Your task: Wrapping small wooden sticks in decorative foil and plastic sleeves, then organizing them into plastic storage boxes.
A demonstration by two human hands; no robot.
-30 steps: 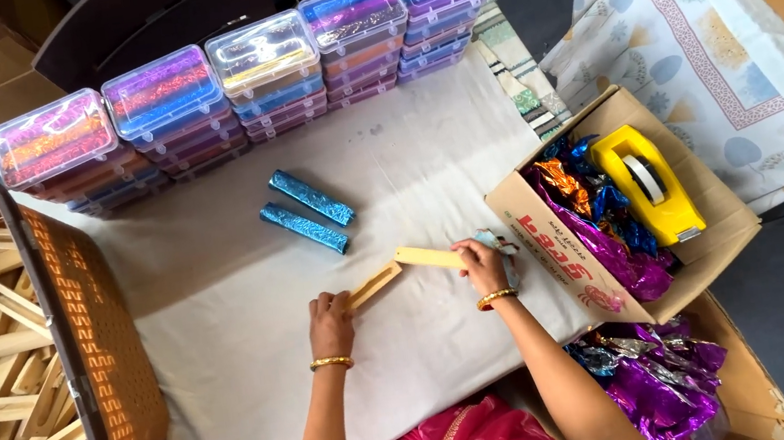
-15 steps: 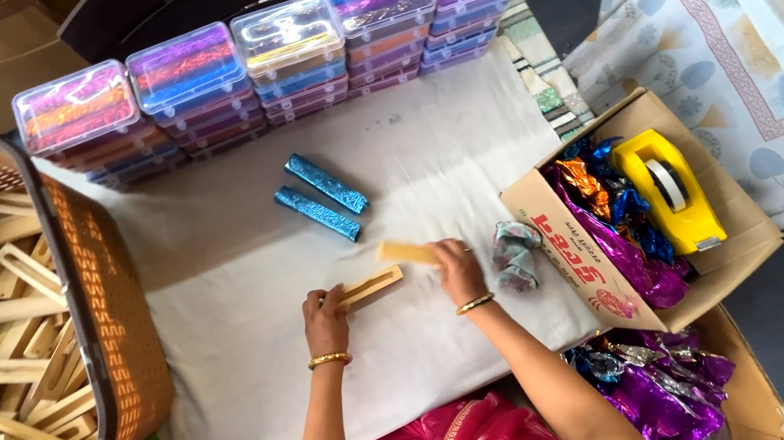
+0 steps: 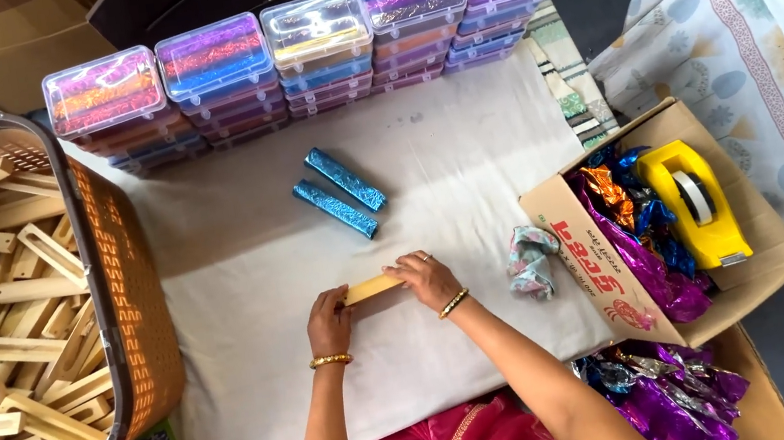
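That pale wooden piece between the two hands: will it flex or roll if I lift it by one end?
The wooden piece looks rigid and flat-sided, so it probably won't bend or roll. It seems light, like the slotted ones heaped in the basket. Its bare wood likely grips well.

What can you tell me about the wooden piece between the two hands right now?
The wooden piece is a pale, unfinished-looking flat bar, lying nearly level and slightly tilted on the white cloth. The left hand holds its left end; the right hand covers its right end, so only the middle shows. Whether it has a slot like those in the basket cannot be seen.
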